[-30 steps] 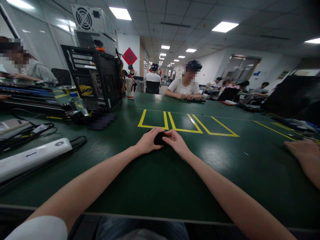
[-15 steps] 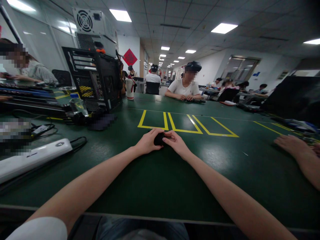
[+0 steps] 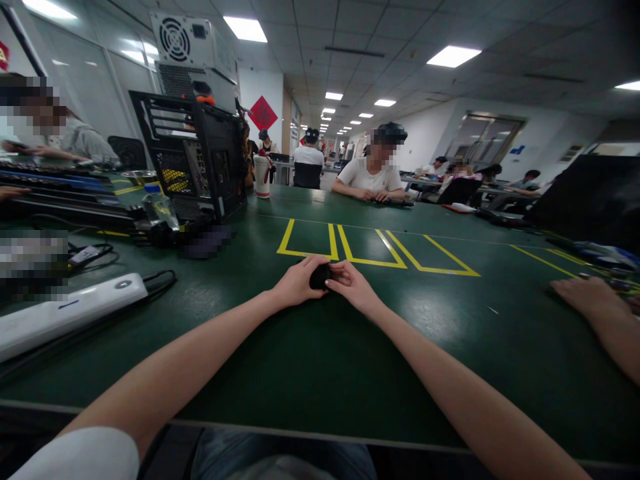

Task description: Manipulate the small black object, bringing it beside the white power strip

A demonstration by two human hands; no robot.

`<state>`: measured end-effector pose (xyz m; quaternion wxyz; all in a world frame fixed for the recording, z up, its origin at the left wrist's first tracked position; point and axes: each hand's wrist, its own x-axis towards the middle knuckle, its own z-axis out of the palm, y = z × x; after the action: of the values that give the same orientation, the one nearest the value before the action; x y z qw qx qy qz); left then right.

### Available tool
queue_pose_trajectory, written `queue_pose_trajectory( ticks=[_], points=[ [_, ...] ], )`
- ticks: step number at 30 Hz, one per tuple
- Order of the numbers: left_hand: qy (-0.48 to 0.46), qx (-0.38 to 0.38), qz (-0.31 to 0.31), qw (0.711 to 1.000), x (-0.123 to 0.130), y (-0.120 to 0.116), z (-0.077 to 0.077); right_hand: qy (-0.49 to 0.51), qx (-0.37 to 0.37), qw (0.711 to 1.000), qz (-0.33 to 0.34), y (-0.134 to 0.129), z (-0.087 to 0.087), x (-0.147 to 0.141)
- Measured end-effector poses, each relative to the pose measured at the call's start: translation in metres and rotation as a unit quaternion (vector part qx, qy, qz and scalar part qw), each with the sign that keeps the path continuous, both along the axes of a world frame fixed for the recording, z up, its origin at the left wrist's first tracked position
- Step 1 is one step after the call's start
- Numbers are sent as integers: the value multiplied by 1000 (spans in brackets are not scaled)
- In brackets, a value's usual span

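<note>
Counter, green and one in number, lay before me, and over it my two hands met at one black thing. My left grip was closed round its left side, fingers over the far side and thumb along the near side. My right grip was clamped on its right side, between thumb and fingertips. I could not tell whether its underside touched the counter.

Just beyond my hands ran a row of three yellow outlines, side by side; the black thing was nearest the first two. More yellow tape lay to the right.

To my left were one white strip with a dark cable beside its end, one bottle with a blue cap, and one black case with a silver box above it. That box showed one round grille. One cup stood just right of the case.

Across the counter sat one person in a white top, both hands together over something dark. Another person's hand rested at the right, well apart from mine, and one more person was at the far left.
</note>
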<state>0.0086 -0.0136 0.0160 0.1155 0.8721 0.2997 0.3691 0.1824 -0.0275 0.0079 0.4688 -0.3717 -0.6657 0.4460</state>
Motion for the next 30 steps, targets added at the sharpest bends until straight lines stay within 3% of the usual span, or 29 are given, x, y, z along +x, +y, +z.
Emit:
queue_pose_trajectory(
  ticks=[5, 8, 16, 26, 30],
  points=[
    [7, 3, -1, 1000, 0, 1, 0, -19, 23, 998, -46, 0, 0, -2],
    [9, 2, 1, 1000, 0, 2, -1, -19, -3, 998, -59, 2, 0, -2],
    [3, 1, 1, 1000, 0, 3, -2, 11, -38, 999, 13, 3, -2, 1],
    [16, 3, 6, 1000, -1, 2, -2, -29, -21, 998, -49, -1, 4, -1],
    [14, 4, 7, 1000, -1, 2, -1, -29, -28, 999, -18, -1, 5, -1]
  ],
)
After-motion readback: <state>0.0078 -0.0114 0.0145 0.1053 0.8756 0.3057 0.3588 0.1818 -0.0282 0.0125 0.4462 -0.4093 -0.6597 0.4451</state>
